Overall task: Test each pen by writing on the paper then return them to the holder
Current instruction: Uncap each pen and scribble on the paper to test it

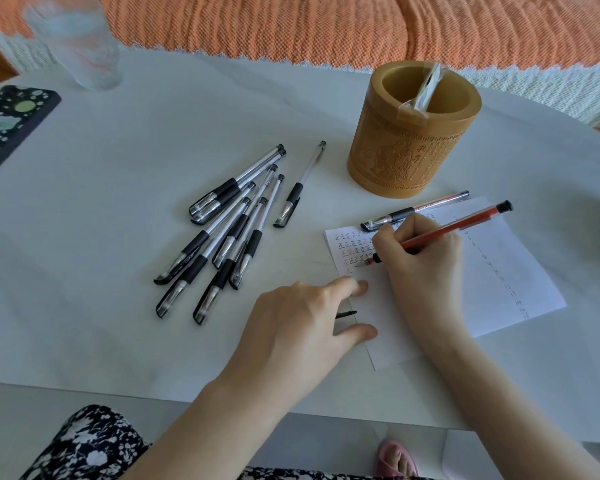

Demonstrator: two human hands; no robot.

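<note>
The white surface [118,237] carries everything. The paper [506,271] lies at its near right, with rows of small test characters at the far left corner and a column of numbers down the right side. The carved holder [413,147] stands just beyond the paper and has no pens in it yet. A pile of capped black pens [229,230] lies to the left, well apart from the sheet. One capped pen [416,213] rests across the paper's far edge.

Your left hand [302,317] lies relaxed and spread, fingertips pressing the paper's near left edge. Keep that pressure so the sheet doesn't skid under the stroke. Your right hand [420,258] grips the red pen [454,226] in a writing hold, its tip down at the start of the lowest row. Continue that row with a light, even stroke and judge whether the line runs solid or skips. A small dark piece [347,314], probably the cap, shows between your left thumb and fingers. Snap it on firmly before the pen goes to the holder.
</note>
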